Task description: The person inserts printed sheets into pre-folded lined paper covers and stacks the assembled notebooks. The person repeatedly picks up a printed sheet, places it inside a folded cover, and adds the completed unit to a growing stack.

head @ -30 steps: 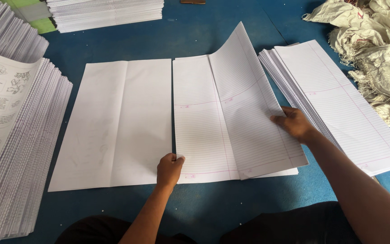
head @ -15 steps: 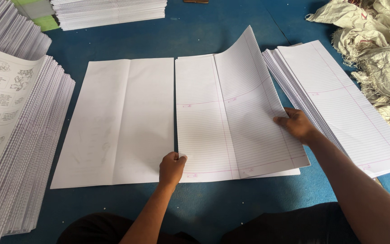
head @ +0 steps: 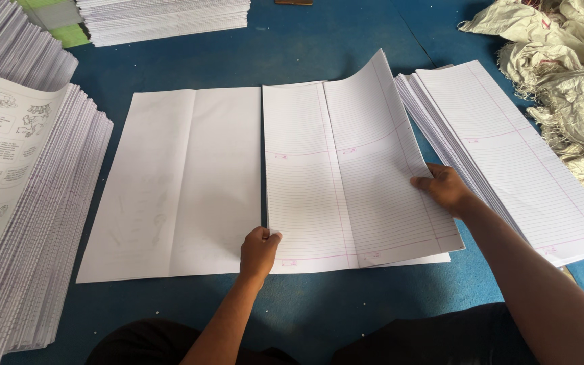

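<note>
A large ruled paper sheet [head: 346, 176] lies on the blue floor, its right half curling upward. My right hand [head: 444, 188] grips its right edge. My left hand [head: 259, 249] pinches the sheet's near left corner. To the left, touching it edge to edge, lies a plain white sheet [head: 184, 182] with a centre crease. A fanned stack of ruled sheets [head: 508, 155] sits just right of my right hand.
Tall stacks of folded sheets [head: 42, 230] stand at the left, the nearest topped by a printed page with drawings [head: 1, 149]. Another paper stack [head: 163, 19] is at the back. A crumpled woven sack [head: 569, 74] lies at the far right.
The ruled sheet has settled slightly flatter and both hands keep their hold; the view shifted a little.
</note>
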